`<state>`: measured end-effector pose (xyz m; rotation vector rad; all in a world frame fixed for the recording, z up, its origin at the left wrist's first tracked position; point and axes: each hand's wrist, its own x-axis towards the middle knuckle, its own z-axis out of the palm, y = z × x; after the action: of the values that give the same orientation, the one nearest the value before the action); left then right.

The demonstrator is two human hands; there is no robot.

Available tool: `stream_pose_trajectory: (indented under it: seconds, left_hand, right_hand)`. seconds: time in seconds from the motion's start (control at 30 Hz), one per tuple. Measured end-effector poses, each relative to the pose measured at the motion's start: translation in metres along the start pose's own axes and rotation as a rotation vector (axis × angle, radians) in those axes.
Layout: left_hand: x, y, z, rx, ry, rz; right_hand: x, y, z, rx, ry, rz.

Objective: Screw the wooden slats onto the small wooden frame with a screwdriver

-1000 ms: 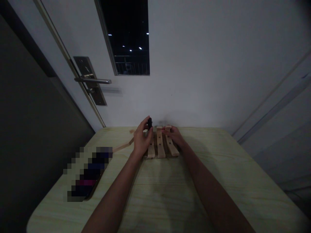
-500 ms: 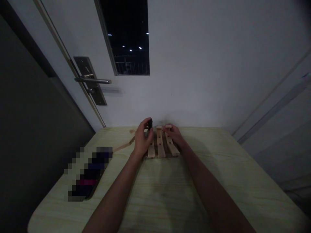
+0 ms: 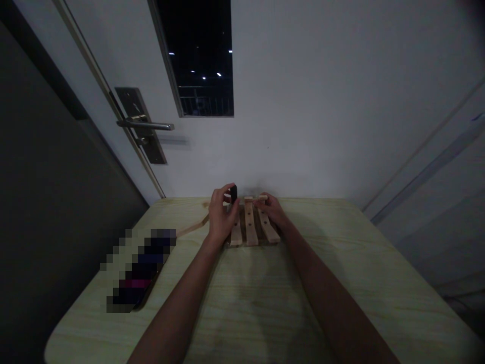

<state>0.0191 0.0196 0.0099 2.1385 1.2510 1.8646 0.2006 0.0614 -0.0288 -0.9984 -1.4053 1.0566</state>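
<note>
Three pale wooden slats point(image 3: 250, 227) with small holes lie side by side at the far middle of a light wood table point(image 3: 265, 303). My left hand point(image 3: 221, 217) is closed round a small dark tool handle point(image 3: 234, 192), held upright over the far end of the left slat. My right hand point(image 3: 272, 211) rests on the right slat, with its fingers pressed down on the slat's far end. What lies under the slats is dark and hard to make out.
A loose thin wooden strip point(image 3: 192, 227) lies left of the slats. A blurred-out dark object point(image 3: 138, 270) sits near the table's left edge. Behind the table are a white wall, a door with a metal lever handle point(image 3: 146, 125) and a dark window point(image 3: 199, 55).
My left hand with the dark tool has shifted very slightly up and toward the wall. My right hand and the slats stay in place.
</note>
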Motion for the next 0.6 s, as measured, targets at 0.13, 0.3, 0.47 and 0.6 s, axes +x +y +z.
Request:
stream_pose_trajectory:
  seconds: [0.13,0.3,0.47,0.6]
  left_hand:
    - [-0.0010,-0.0004,-0.0003,-0.002,-0.008,0.024]
    - [-0.0022,-0.0008,0.0005,-0.002,-0.008,0.047]
    - [-0.0026,0.0010,0.0010,-0.040,0.005,-0.016]
    - [-0.0013,0.0017,0.0005,-0.056,-0.022,-0.005]
  right_hand:
    - [0.0011,0.0017,-0.0001,0.018,-0.009,-0.003]
    - [0.0009,0.0001,0.0002,0.012,0.002,-0.024]
    - [0.0008,0.0010,0.0000,0.010,-0.002,-0.006]
    - [0.0008,0.0010,-0.0001,0.014,-0.006,-0.012]
